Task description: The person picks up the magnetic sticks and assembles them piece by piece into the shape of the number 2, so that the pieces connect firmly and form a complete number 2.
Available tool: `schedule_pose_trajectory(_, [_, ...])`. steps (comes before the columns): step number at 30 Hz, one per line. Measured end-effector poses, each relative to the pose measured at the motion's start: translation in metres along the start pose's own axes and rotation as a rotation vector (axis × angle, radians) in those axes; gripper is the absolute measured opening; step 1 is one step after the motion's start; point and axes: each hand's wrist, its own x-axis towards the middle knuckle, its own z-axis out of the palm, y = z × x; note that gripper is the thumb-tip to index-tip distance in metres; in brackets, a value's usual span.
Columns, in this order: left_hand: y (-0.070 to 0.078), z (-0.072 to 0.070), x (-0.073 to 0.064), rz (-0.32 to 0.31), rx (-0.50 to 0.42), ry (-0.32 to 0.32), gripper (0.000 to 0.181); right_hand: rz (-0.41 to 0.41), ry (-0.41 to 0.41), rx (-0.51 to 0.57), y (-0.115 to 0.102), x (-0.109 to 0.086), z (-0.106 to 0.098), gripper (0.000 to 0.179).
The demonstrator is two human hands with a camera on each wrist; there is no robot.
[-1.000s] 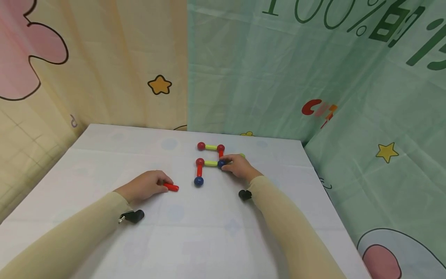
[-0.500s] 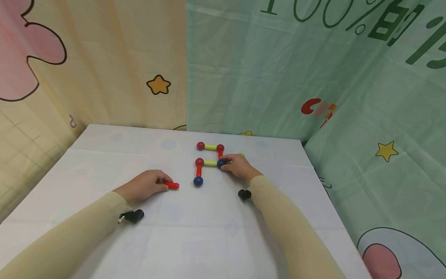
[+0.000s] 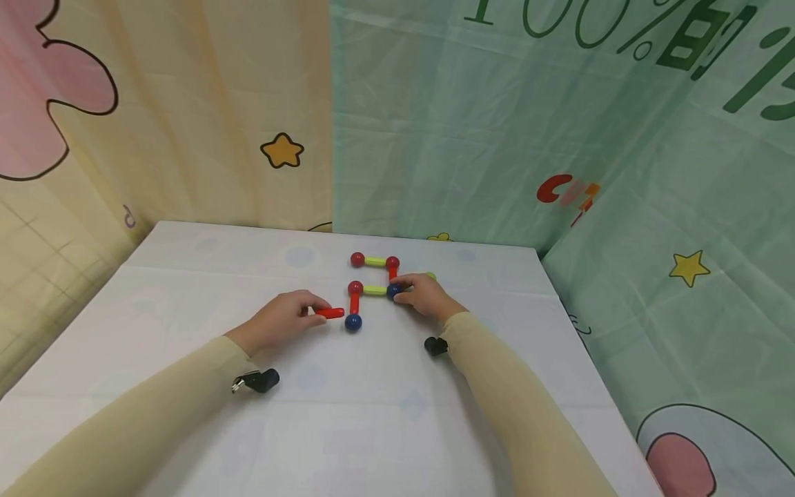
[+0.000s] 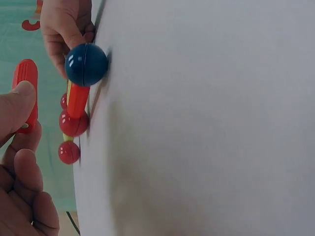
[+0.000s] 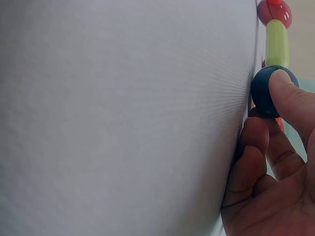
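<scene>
In the head view my left hand (image 3: 282,321) pinches a red rod (image 3: 330,313) between thumb and finger. The left wrist view shows this red rod (image 4: 29,73) raised off the table. Just right of its tip is a blue ball (image 3: 352,322), joined by a red rod (image 3: 354,304) to a red ball (image 3: 355,288). A yellow-green rod (image 3: 375,290) runs from there to another blue ball (image 3: 394,290), which my right hand (image 3: 425,297) grips. In the right wrist view, the thumb (image 5: 285,88) presses on that blue ball (image 5: 262,93).
Farther back, a yellow-green rod (image 3: 375,262) links two red balls, one at the left end (image 3: 357,259). The end of another yellow-green rod (image 3: 431,275) peeks out behind my right hand. A white cloth covers the table (image 3: 310,428), and printed curtains (image 3: 435,138) stand behind it.
My left hand has moved right and a little away from me, carrying the red rod close to the near blue ball. My right hand stays on its blue ball.
</scene>
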Motion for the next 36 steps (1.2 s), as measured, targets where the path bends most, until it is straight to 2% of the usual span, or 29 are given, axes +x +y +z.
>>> schedule_pose_trajectory(9, [0.033,0.020,0.021,0.047,0.007,0.003,0.029,0.011,0.005,0.002,-0.001,-0.001,0.001,0.044])
schedule_pose_trajectory(15, [0.045,0.034,0.031,0.071,0.033,0.009,0.030,0.011,0.010,-0.007,-0.001,-0.001,0.002,0.044])
schedule_pose_trajectory(24, [0.049,0.047,0.037,0.078,0.068,0.024,0.026,0.032,0.004,0.007,-0.002,-0.002,0.001,0.044])
schedule_pose_trajectory(32, [0.046,0.054,0.039,0.078,0.022,0.015,0.022,0.005,0.008,-0.010,-0.001,-0.002,0.001,0.044])
schedule_pose_trajectory(36, [0.046,0.056,0.039,0.077,0.030,0.006,0.022,-0.005,0.009,-0.010,0.000,-0.002,0.001,0.044])
